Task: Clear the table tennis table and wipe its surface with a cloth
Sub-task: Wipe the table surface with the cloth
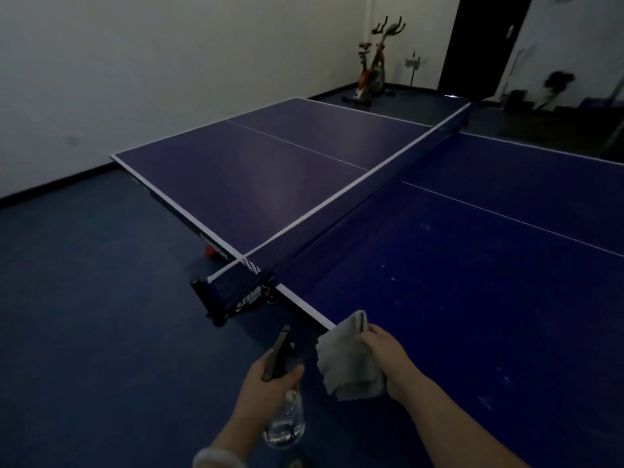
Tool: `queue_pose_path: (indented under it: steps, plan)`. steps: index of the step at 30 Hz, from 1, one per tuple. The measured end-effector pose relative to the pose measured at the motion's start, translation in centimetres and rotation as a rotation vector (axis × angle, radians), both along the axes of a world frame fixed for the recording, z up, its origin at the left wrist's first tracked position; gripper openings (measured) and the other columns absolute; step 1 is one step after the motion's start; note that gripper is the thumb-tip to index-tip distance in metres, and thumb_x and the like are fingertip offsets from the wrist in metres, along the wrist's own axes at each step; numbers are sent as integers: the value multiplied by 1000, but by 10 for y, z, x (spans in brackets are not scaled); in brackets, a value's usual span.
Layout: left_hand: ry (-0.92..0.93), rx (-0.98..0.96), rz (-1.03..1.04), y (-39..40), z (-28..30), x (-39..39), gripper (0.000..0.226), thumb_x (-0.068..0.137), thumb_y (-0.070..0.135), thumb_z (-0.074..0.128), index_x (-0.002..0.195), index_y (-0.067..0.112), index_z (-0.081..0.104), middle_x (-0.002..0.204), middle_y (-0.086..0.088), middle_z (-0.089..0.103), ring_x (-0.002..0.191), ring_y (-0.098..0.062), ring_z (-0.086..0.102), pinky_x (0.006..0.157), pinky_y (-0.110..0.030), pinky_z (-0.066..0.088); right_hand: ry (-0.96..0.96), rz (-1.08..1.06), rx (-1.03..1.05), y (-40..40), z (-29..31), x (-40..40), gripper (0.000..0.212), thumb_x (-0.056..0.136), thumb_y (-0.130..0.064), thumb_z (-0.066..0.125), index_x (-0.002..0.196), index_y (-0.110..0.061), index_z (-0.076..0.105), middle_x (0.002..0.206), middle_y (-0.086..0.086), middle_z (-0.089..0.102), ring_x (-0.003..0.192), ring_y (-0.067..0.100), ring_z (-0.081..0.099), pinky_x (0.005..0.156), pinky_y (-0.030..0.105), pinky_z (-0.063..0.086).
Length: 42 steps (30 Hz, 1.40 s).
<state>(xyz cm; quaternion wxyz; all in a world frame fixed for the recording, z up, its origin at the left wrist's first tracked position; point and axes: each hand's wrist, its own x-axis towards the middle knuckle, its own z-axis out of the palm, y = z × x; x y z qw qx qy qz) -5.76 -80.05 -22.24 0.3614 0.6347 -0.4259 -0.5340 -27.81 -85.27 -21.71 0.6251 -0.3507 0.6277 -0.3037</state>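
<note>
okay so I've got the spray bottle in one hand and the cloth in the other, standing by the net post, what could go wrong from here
1. The cloth hangs loosely bunched from the right hand, so it might drag or smear rather than wipe flat.
2. The net and its clamp sit close ahead; the cloth could snag there, or spray could wet the net.
3. The left hand aims the bottle over the floor, so a squeeze now might leave a slippery patch.

Dim room. Left hand (266, 383) grips clear spray bottle (285, 420) beside blue table (472, 265). Right hand (385, 352) holds grey cloth (347, 363) at table edge, near net (337, 211). Exercise bike (371, 69) beyond.
</note>
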Motion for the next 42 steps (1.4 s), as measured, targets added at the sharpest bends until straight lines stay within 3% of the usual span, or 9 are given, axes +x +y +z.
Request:
queue_pose_path:
  steps: [3, 5, 9, 14, 20, 23, 26, 36, 42]
  plan:
    - [27, 4, -42, -53, -5, 20, 30, 84, 14, 73, 109, 26, 63, 69, -2, 70, 64, -14, 66, 63, -27, 52, 4, -20, 51, -39, -9, 16, 28, 88, -32, 70, 113, -24, 61, 114, 3, 64, 107, 25, 61, 96, 49, 52]
    - [35, 10, -69, -84, -9, 35, 28, 82, 15, 75, 107, 23, 64, 72, -5, 72, 67, -14, 67, 64, -27, 52, 55, -33, 49, -64, -18, 24, 34, 86, -25, 74, 117, -20, 60, 113, 5, 65, 105, 26, 62, 95, 48, 52]
    - [28, 18, -150, -130, -19, 56, 34, 73, 23, 78, 105, 23, 64, 81, -6, 73, 79, -18, 70, 77, -34, 53, -53, -104, 41, -111, -32, 41, 29, 95, -14, 62, 123, -14, 60, 113, 8, 68, 104, 25, 65, 92, 44, 54]
    - [-19, 39, -234, -157, -31, 74, 34, 71, 26, 73, 104, 23, 64, 81, -7, 73, 80, -16, 70, 70, -19, 52, -250, -121, 109, -146, -53, 55, 22, 97, -16, 59, 119, -14, 65, 111, 10, 73, 106, 27, 68, 83, 39, 57]
    - [-153, 94, -360, -174, -43, 79, 17, 80, 13, 68, 96, 11, 64, 67, 5, 67, 62, -3, 64, 59, -14, 47, -135, 0, 152, -178, -74, 58, 32, 93, 3, 57, 119, -14, 65, 108, 9, 73, 102, 27, 69, 79, 40, 59]
    - [-225, 115, -407, -181, -46, 73, 11, 82, 14, 66, 80, 21, 59, 70, 0, 62, 60, -7, 60, 56, -20, 47, -110, 63, 169, -181, -82, 59, 30, 94, 2, 55, 113, -18, 67, 102, 5, 75, 96, 25, 71, 71, 37, 59]
    - [-261, 160, -419, -187, -49, 65, 16, 82, 16, 66, 78, 27, 55, 73, -1, 63, 61, -7, 59, 58, -22, 47, -110, 80, 177, -183, -93, 55, 37, 93, 8, 51, 119, -15, 64, 111, 10, 72, 103, 28, 68, 77, 40, 59]
    - [-285, 311, -479, -193, -57, 43, 21, 77, 14, 66, 96, 6, 60, 91, -10, 60, 81, -19, 59, 70, -31, 48, -174, -8, 213, -183, -111, 51, 46, 91, 16, 48, 128, -12, 57, 118, 14, 67, 109, 31, 63, 85, 42, 56]
    - [-338, 349, -572, -195, -55, 44, 19, 73, 9, 66, 91, 5, 63, 76, -3, 62, 65, -11, 58, 60, -25, 47, -181, -28, 219, -182, -114, 52, 46, 90, 16, 49, 126, -11, 58, 118, 14, 67, 110, 31, 63, 88, 43, 55]
